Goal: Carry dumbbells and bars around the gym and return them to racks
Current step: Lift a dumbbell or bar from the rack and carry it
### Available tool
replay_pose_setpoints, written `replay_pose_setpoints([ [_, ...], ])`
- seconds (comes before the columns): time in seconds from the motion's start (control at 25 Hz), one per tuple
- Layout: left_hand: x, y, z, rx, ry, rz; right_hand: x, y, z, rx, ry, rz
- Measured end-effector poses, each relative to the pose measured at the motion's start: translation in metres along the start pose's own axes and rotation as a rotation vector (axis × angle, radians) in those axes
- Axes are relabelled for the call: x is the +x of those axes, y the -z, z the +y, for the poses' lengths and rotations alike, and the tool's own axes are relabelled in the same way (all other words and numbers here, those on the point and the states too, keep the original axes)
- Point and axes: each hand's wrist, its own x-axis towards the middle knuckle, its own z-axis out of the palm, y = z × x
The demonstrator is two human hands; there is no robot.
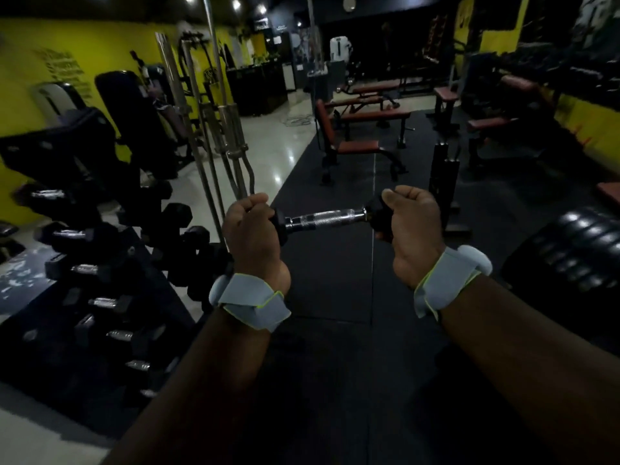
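Standing at far left, the dumbbell rack (pixel 50 330) is holding several racked dumbbells (pixel 70 234) on its tiers, so part of the returning is judged to be done. Whether a free slot is waiting there cannot be told in the dim light. Just to its right, upright bars (pixel 231 129) are resting on end in a cluster, apparently already put away.

At centre, the left hand (pixel 250 229) is curling its fingers round the left head of the dumbbell (pixel 327 218), whose chrome handle is lying level between the two hands. The right hand (pixel 411 226) is clamping the right head in the same way. Both wrists are wearing grey bands (pixel 250 302).

This dumbbell is hanging in the air over the black rubber mat (pixel 335 297) and is not yet racked, so turning left and setting it down is what is remaining.

Ahead and to the right, red-padded benches (pixel 362 146) are occupying the mat. A black post (pixel 444 176) is standing beyond the right hand, and a dark ribbed pad (pixel 570 250) is jutting in at far right. All three are lying off the short path to the rack, so nothing is appearing to block it.
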Motion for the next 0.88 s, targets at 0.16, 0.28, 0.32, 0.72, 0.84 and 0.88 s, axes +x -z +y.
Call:
replay_pose_setpoints([
  [0.16,0.108,-0.055,-0.036,0.004,-0.069,0.048,0.12,-0.058,0.025,0.002,0.015,-0.06],
  [0.28,0.211,-0.105,-0.071,0.006,-0.038,0.091,0.221,-0.106,0.046,-0.038,0.012,-0.065],
  [0.32,0.241,-0.121,-0.08,-0.003,-0.033,0.103,0.253,-0.123,0.047,-0.048,0.015,-0.075],
  [0.72,0.467,-0.233,-0.153,0.033,-0.054,0.287,0.519,-0.267,0.082,-0.07,-0.022,-0.221],
  [0.84,0.522,-0.249,-0.166,0.055,-0.098,0.409,0.586,-0.324,0.105,-0.072,-0.045,-0.339],
  [0.88,0.539,-0.252,-0.168,0.058,-0.104,0.447,0.602,-0.343,0.11,-0.08,-0.052,-0.383],
])
